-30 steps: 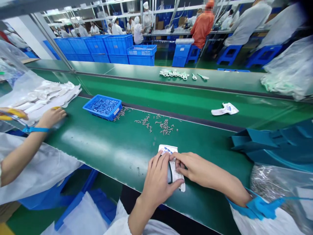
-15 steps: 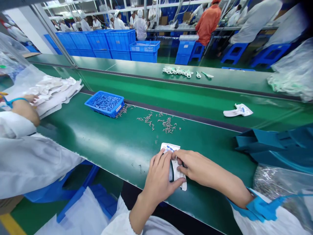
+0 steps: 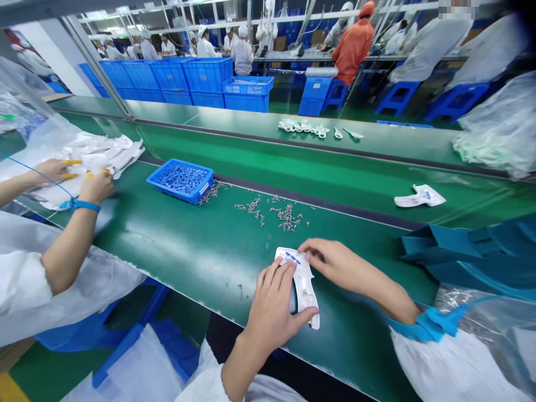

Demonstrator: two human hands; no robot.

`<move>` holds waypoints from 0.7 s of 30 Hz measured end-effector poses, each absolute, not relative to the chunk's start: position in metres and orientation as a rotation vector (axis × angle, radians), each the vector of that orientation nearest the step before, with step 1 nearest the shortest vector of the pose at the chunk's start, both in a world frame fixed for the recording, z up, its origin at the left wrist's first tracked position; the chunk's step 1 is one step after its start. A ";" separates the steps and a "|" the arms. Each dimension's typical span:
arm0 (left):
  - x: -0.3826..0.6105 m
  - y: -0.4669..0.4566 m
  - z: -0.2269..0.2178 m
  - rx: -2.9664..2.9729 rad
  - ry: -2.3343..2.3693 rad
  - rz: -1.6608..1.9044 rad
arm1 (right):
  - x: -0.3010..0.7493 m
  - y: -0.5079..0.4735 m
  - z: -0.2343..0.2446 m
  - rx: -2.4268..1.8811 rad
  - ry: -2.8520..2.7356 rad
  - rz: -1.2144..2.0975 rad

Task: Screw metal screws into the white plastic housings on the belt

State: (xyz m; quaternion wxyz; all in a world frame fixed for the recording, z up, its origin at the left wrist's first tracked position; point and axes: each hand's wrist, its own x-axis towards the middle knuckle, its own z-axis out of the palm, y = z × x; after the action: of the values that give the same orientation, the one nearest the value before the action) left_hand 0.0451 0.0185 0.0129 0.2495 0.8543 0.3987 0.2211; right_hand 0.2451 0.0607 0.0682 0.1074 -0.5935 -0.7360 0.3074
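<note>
Left hand point(image 3: 272, 304) lying spread over white pouch point(image 3: 305, 287), thumb hooking its near end. Right hand point(image 3: 335, 261) pinching the far edge with curled fingertips. Pouch lying flat on green tabletop point(image 3: 188, 251), near the front edge.

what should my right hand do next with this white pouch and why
Probably pinch the far edge of the white pouch with the right hand and lift it slightly. The left hand clasps the pouch against the green belt, thumb at its near end, while the right fingers sit at the far corner by the blue print.
</note>
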 end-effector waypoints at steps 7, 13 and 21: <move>0.046 0.019 0.013 2.355 1.099 0.597 | 0.236 0.102 0.027 -1.892 -2.078 0.453; 0.045 0.019 0.014 2.359 1.091 0.592 | 0.242 0.103 0.026 -1.967 -2.037 0.429; 0.046 0.019 0.015 2.343 1.090 0.582 | 0.247 0.043 0.070 -1.900 -1.889 0.846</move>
State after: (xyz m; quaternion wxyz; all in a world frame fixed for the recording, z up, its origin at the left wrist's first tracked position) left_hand 0.0458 0.0195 0.0154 0.2437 0.8579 0.3991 0.2131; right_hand 0.2466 0.0432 0.0704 0.1653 -0.6670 -0.6630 0.2971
